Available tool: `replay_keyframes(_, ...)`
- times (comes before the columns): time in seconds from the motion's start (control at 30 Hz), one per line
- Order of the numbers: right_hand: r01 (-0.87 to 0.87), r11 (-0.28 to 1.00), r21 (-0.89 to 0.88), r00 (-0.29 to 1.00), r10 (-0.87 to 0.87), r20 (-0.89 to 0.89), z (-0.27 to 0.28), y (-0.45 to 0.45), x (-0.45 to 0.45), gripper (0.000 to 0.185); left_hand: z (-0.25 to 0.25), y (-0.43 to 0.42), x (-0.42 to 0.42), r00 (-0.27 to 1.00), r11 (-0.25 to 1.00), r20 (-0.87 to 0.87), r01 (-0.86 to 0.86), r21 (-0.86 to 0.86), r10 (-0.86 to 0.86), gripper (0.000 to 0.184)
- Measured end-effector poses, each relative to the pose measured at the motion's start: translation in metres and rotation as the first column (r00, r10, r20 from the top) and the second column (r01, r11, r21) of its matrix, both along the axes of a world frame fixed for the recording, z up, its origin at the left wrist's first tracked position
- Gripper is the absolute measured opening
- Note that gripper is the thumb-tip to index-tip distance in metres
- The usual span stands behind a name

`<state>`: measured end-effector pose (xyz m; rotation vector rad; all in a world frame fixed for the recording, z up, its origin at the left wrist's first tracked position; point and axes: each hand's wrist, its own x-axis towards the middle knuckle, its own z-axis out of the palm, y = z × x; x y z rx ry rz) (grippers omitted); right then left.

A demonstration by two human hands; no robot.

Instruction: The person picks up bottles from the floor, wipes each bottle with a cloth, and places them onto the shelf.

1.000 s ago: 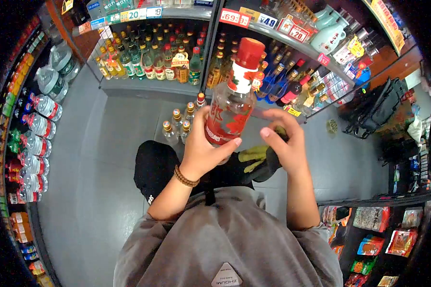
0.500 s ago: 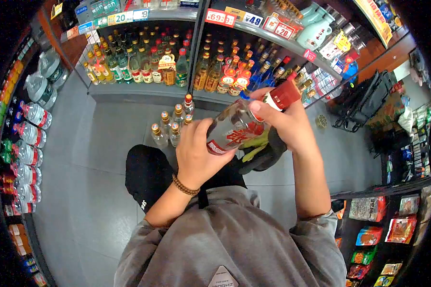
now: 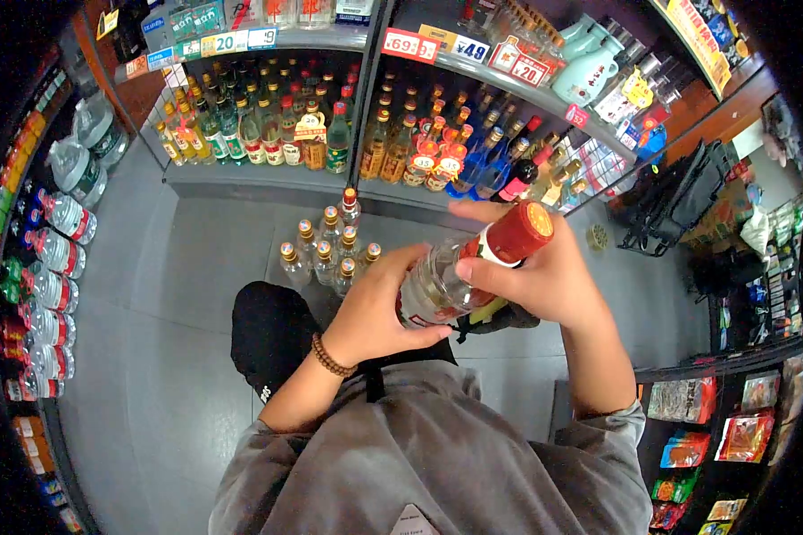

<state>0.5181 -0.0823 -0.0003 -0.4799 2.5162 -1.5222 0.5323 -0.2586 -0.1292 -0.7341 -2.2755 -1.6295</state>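
A clear glass liquor bottle (image 3: 434, 287) with a red cap is held tilted in front of my body, its cap end up and to the right. My left hand (image 3: 376, 308) is closed around the lower body of the bottle and partly covers its label. Around the neck, just below the red cap, my right hand (image 3: 544, 275) is wrapped with its thumb on the near side. On the floor beyond my left hand stands a group of several clear bottles (image 3: 325, 260) with gold caps, plus one with a red-and-gold top.
Ahead, a low shelf (image 3: 268, 181) carries rows of liquor bottles, with price tags on the shelf above. Packs of bottled water (image 3: 58, 308) line the left side. Hanging snack packets (image 3: 682, 401) are at the lower right, and a black folded cart (image 3: 674, 192) stands at the right.
The bottle has turned so that its red cap top faces up toward me, and it sits lower. Both hands keep hold of it. More of the floor bottles show now.
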Motion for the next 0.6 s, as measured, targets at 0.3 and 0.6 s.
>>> replay_keyframes(0.3, -0.031, 0.999, 0.034, 0.957, 0.040, -0.287, -0.002, 0.018, -0.020, 0.055, 0.012, 0.010, -0.019, 1.000, 0.999, 0.004, 0.027, -0.035, -0.027, 0.075)
replay_keyframes(0.6, 0.263, 0.946, -0.191, 0.963, -0.269, -0.005, -0.029, 0.070, -0.046, 0.034, 0.072, 0.013, -0.142, 0.982, 0.916, 0.010, 0.173, 0.362, -0.190, 0.079)
